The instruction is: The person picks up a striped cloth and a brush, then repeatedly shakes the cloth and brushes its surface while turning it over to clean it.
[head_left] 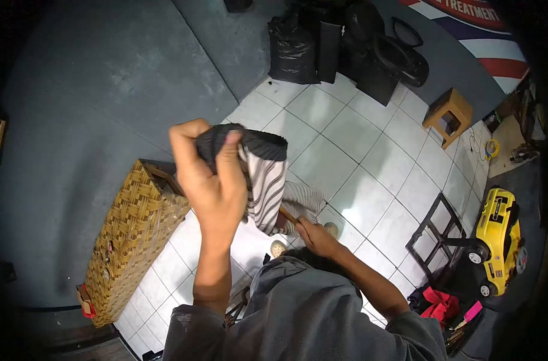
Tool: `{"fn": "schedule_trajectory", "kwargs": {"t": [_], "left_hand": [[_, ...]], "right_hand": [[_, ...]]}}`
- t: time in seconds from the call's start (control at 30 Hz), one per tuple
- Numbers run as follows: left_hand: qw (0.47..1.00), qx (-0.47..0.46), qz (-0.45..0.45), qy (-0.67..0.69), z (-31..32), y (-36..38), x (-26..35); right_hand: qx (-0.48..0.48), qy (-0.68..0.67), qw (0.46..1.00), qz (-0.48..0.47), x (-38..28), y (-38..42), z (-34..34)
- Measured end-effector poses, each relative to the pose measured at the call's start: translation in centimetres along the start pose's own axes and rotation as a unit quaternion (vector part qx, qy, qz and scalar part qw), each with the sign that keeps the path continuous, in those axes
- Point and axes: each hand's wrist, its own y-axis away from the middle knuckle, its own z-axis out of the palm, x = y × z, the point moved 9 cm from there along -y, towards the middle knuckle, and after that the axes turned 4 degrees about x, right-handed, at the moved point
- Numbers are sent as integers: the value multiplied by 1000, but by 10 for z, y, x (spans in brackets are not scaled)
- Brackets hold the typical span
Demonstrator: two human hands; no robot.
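My left hand (217,180) is raised and pinches the dark gathered band of a grey-and-white striped cloth (266,192), which hangs down to the right of it. Lower and to the right, my right hand (317,237) is closed around a thin brown stick (288,215). The far end of that stick goes in by the lower part of the striped cloth, where its tip is hidden.
A woven bamboo box (132,240) stands at the left. Black bags (292,51) lie at the top, with a wooden stool (449,117) at the right. A black frame (437,237) and a yellow toy car (495,240) are at the lower right.
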Motion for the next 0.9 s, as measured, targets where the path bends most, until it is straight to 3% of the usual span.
{"fn": "schedule_trajectory", "kwargs": {"t": [0.03,0.13,0.17,0.2,0.23,0.3,0.33,0.37,0.4,0.43,0.47,0.5,0.57,0.6,0.63,0.7,0.77,0.8,0.87,0.9], "left_hand": [[999,33,27,2,-9,-3,3],[997,72,27,-4,-25,-2,-1],[996,76,50,-19,-27,-1,1],[996,86,19,17,-29,3,-2],[994,94,-14,53,-30,6,-2],[994,75,-37,68,-26,7,-4],[998,24,-13,57,-16,7,-2],[999,-29,10,44,-7,9,0],[997,-60,4,46,1,12,0],[995,-82,30,44,10,15,3],[996,-80,36,28,14,16,4],[996,-78,41,11,18,17,5],[996,-83,40,-7,23,16,5],[993,-49,107,-32,19,16,14],[983,-14,174,-56,16,18,21],[984,33,171,-33,7,15,16],[975,88,199,-42,-3,11,21],[975,88,200,-43,-4,11,22],[979,117,161,-51,-10,9,17],[978,120,162,-51,-11,9,16]], "right_hand": [[-43,106,993,29,45,8,15],[-122,196,970,81,109,36,20],[-106,217,956,167,126,42,9],[-89,236,934,254,142,54,-2],[-90,235,933,258,161,57,-2],[6,219,949,227,203,47,-11],[104,166,968,154,182,37,-30],[133,-38,968,211,149,30,-50],[120,-194,947,228,106,21,-59],[68,-381,886,256,49,16,-68],[57,-459,864,200,7,11,-81],[59,-460,862,202,-14,13,-88],[-29,-515,852,93,-63,10,-93],[-97,-489,864,70,-72,11,-86],[-158,-451,872,110,-74,15,-75],[-192,-329,918,108,-34,9,-49],[-123,-85,987,58,63,12,-15],[-87,40,994,48,111,14,1],[-214,249,932,153,146,42,16],[-213,290,906,224,169,56,12]]}}
